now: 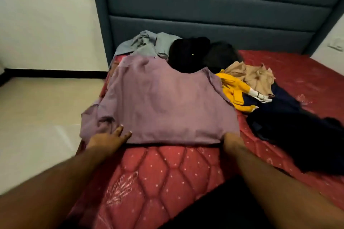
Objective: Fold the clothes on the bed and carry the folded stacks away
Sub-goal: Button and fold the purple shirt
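As shirt (pixel 163 102) overhangs mattress (pixel 167 169) edge, floor (pixel 37 117) beside

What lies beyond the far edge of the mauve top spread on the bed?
Beyond the mauve top lie a grey-blue garment and two black garments. The top covers their near edges.

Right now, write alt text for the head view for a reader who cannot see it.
A mauve garment lies spread flat on a red quilted mattress, with the person's left hand resting at its near left corner and the right hand at its near right corner, fingers hidden under the hem. Behind and to the right lie unfolded grey, black, yellow, beige and navy clothes.
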Available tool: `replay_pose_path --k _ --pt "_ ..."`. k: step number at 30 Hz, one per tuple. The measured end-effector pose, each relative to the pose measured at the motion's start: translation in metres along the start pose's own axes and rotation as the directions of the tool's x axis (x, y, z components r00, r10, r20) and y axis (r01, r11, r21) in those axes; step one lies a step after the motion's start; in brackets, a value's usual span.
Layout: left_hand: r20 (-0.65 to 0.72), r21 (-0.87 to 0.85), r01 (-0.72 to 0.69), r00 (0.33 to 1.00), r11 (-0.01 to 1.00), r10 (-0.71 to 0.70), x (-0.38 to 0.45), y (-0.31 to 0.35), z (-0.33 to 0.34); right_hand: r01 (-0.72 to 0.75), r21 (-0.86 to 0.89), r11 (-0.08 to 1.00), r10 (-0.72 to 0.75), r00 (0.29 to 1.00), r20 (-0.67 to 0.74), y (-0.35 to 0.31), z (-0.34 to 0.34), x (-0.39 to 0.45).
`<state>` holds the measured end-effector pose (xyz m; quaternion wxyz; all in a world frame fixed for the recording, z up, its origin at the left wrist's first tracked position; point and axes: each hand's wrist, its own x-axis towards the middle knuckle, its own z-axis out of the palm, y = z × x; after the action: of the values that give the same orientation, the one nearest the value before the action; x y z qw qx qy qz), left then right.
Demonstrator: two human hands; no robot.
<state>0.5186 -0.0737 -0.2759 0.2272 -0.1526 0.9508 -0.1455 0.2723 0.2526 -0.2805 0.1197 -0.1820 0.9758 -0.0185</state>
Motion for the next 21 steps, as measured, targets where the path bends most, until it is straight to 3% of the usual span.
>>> replay_pose_path --k 7,10,12,15,17,19,21 --pt "0.033 -0.141 0.023 0.999 0.990 -0.019 0.000 0.014 0.011 -0.001 -0.120 0.993 0.007 0.999 0.049 0.006 0.000 0.012" --pt "0.002 -0.193 -0.018 1.000 0.981 0.018 -0.010 0.024 0.010 -0.062 -0.234 0.970 0.085 0.992 0.089 0.013 -0.002 0.009" --pt "-0.081 -0.246 -0.039 0.996 0.969 0.020 -0.018 0.034 0.016 -0.151 -0.279 0.948 0.200 0.967 0.157 0.009 -0.004 0.006" --pt "-0.343 -0.395 -0.068 0.936 0.916 -0.078 -0.037 0.036 0.041 -0.247 -0.443 0.862 0.370 0.903 0.217 -0.018 -0.005 -0.002" --pt "-0.388 -0.486 0.016 0.892 0.874 -0.232 -0.052 0.024 0.064 -0.108 -0.577 0.810 0.233 0.961 0.147 -0.038 -0.004 -0.008" --pt "-0.220 -0.616 0.235 0.865 0.752 -0.451 -0.061 0.007 0.079 0.098 -0.663 0.743 -0.052 0.995 0.089 -0.056 -0.002 -0.019" --pt "-0.010 -0.691 0.378 0.847 0.616 -0.531 -0.056 -0.007 0.081 0.242 -0.625 0.742 -0.248 0.966 0.079 -0.074 0.006 -0.033"
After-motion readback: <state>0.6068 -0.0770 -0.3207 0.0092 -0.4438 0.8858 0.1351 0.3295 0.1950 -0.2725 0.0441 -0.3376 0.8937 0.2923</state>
